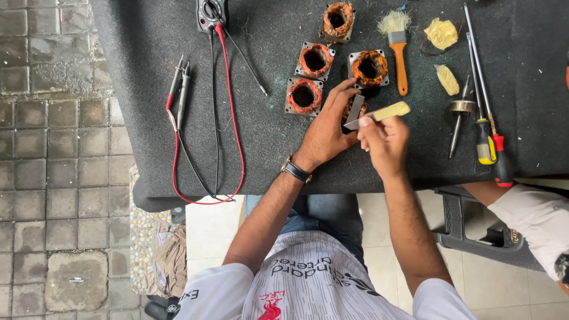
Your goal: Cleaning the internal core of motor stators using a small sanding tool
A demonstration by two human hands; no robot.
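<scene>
The dark, felt-like table mat (148, 118) is rough and grippy, so sliding is unlikely; the likelier trouble is at the windings. Four square-framed motor stators with copper coils lie on it: one at top (338, 21), two in the middle (315, 60) (368, 68), one lower left (303, 96). The left hand (326, 130) is curled around a fifth stator (354, 111), mostly hidden, at the mat's centre. The right hand (385, 142) pinches a thin pale strip (385, 112) beside a grey sheet piece (354, 109). Pushed carelessly, the strip could nick the thin coil wire or buckle. A wooden-handled brush (398, 50) and screwdrivers (489, 136) lie to the right, meter leads (178, 95) to the left.
</scene>
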